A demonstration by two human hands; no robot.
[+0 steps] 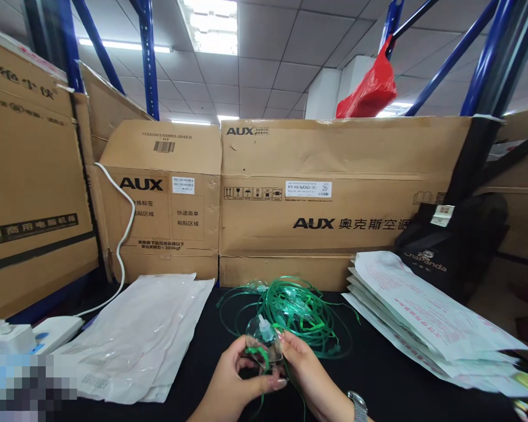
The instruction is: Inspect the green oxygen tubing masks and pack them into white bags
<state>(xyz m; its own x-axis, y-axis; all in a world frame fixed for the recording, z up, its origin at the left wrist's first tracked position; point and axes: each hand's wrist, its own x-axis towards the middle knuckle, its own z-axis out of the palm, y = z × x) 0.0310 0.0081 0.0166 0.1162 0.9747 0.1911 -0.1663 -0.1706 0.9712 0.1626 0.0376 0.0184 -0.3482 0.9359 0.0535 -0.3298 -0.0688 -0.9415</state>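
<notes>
Between my two hands is a clear plastic oxygen mask (254, 329) with a pale connector on top and a green elastic strap hanging from it. My left hand (242, 375) is closed around its left and lower side, thumb along the bottom. Fingers of my right hand (300, 358) pinch its right edge by the connector; a watch is on that wrist. Just beyond the mask, a tangled pile of green tubing (297, 308) lies on the black table surface, with other clear mask parts among its coils.
At the left lie flat clear-white plastic bags (145, 334), beside a white power strip (57, 333) with a cable. A stack of printed white pouches (431, 316) leans at the right. Behind stand AUX cardboard boxes (264, 234) and a black bag (457, 246).
</notes>
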